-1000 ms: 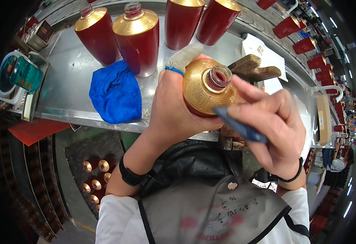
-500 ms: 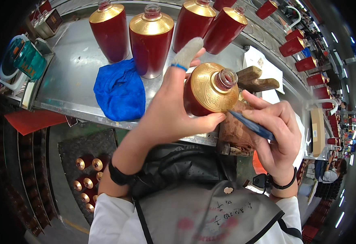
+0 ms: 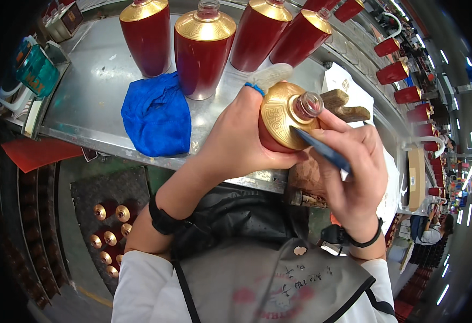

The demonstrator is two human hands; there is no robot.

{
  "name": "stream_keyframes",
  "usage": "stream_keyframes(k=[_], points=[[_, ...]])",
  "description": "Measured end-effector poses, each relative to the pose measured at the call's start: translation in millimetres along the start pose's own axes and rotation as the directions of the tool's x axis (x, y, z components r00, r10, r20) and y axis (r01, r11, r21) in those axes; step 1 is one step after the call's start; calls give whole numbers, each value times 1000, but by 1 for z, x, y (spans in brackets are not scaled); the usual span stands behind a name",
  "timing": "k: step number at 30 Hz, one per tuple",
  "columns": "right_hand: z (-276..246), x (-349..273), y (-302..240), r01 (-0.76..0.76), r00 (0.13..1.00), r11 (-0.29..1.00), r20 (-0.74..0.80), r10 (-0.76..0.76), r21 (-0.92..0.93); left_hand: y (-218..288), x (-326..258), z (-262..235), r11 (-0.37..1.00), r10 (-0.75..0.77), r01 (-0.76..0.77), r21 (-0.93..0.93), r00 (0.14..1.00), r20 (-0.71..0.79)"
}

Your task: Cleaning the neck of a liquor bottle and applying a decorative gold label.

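Over the near edge of the metal table [image 3: 96, 67], the left hand [image 3: 236, 141] grips a red bottle [image 3: 279, 116], neck leaning right; the right hand [image 3: 361, 161] pinches a blue tool [image 3: 325, 151], tip at the gold shoulder [image 3: 275, 114]. Light, steady pressure would suit the relief. Leftward lies a blue cloth [image 3: 155, 116]; beyond, standing bottles [image 3: 203, 63]. The wooden fork [image 3: 335, 99] could crowd the knuckles.

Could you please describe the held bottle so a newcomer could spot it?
Start at the metal table and find the left hand near its front edge. That hand grips the bottle, with a dark blue tool at its gold shoulder. Unlike the bottles standing behind, this one is hand-held and tilted.
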State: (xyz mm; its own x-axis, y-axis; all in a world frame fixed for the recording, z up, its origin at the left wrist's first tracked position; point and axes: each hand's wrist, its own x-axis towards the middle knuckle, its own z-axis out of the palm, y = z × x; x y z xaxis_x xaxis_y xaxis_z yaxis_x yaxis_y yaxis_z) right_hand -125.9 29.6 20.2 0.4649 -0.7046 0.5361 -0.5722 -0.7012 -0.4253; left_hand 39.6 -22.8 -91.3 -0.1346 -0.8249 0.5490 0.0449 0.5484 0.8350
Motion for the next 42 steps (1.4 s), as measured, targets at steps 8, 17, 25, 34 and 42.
stream_keyframes(k=[8,17,25,34,42], points=[[-11,-6,-3,-10,996,1000,90,8,25,15,-12,14,991,-17,34,126,991,-130],[5,4,3,68,998,996,-12,-69,-55,23,14,-31,990,-137,140,2,961,240],[-11,9,-9,-12,991,997,137,2,76,11,12,-13,949,116,-147,279,986,122],[-8,0,-6,-3,945,1000,326,5,-7,4,-1,4,982,65,-60,180,998,-18],[-5,-7,1,29,993,998,114,-23,-52,19,13,-27,998,-56,51,36,985,161]])
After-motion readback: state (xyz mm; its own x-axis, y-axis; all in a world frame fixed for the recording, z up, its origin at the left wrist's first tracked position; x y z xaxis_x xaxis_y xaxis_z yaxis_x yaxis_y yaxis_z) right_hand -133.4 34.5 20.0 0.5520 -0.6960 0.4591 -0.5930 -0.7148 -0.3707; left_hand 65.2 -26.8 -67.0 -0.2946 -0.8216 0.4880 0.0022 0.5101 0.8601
